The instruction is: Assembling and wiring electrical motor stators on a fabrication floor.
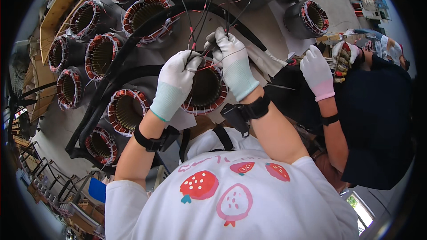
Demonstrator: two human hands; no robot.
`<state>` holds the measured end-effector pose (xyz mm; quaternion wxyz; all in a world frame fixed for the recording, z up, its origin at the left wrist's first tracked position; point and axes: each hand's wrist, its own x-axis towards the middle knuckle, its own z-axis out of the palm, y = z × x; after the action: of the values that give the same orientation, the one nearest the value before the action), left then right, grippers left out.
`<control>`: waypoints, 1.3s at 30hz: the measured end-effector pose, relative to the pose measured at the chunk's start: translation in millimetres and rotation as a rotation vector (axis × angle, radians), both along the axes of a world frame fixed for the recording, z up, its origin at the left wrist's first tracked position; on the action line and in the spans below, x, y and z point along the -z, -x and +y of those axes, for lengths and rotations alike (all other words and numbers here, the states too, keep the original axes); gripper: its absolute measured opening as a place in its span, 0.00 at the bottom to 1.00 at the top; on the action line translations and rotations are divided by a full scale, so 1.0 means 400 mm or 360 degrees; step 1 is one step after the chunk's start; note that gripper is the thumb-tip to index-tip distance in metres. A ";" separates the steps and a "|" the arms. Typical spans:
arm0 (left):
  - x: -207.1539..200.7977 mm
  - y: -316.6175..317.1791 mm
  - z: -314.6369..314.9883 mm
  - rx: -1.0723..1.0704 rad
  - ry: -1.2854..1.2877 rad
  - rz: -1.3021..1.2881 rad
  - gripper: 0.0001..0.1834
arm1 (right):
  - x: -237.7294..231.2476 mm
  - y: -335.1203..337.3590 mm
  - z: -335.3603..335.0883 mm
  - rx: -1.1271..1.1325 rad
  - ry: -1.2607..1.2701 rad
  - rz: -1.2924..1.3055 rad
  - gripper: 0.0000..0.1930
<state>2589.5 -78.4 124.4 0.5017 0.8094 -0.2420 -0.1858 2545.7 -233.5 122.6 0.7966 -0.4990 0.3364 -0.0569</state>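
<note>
My left hand (pixel 179 72), in a white knit glove with a pale green cuff, is closed around several thin black lead wires (pixel 192 33) with red bands. They fan upward out of its fingers. Close by on the right, my right hand (pixel 231 55) wears a matching glove and pinches another bunch of dark wires (pixel 227 22). A thin strand loops between the two hands. Below them stands a motor stator (pixel 218 100), its bore facing up and its orange-red winding laced with white cord. My hands partly hide its top rim.
Several more stators (pixel 101 55) stand around to the left and beyond. Thick black sleeved cables (pixel 100 91) curve across the left side. At the right, a co-worker in dark clothing (pixel 369 120) has a gloved hand (pixel 316 69) near mine. A wooden crate (pixel 66 6) lies far left.
</note>
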 end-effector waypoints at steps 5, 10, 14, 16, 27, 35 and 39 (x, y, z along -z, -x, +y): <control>0.012 0.002 -0.003 0.0015 -0.0120 -0.0098 0.07 | 0.018 -0.023 -0.033 0.0208 -0.0424 -0.0044 0.15; 0.032 0.009 -0.009 0.0007 -0.0024 -0.0054 0.06 | 0.019 -0.025 -0.106 0.0195 -0.0491 -0.0062 0.15; 0.045 0.017 -0.010 -0.0051 0.0004 -0.0128 0.06 | -0.026 -0.006 -0.106 0.0094 -0.0306 -0.0181 0.14; 0.053 0.019 -0.015 -0.0082 0.0045 -0.0051 0.06 | -0.032 0.017 -0.133 0.0016 -0.0210 -0.0204 0.13; 0.030 0.031 -0.023 -0.0427 0.0318 0.0397 0.09 | -0.111 0.173 -0.016 0.0116 0.0321 -0.0365 0.13; 0.040 0.033 -0.009 -0.0320 0.0288 0.0259 0.10 | -0.073 0.039 0.018 -0.0249 -0.0141 -0.0074 0.13; 0.041 0.032 -0.017 -0.0269 0.0220 0.0052 0.08 | -0.036 -0.005 0.018 -0.0009 -0.0242 -0.0041 0.15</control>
<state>2576.6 -85.1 108.0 0.5740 0.7874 -0.1770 -0.1388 2547.9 -226.1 137.0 0.8366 -0.4372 0.3282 -0.0353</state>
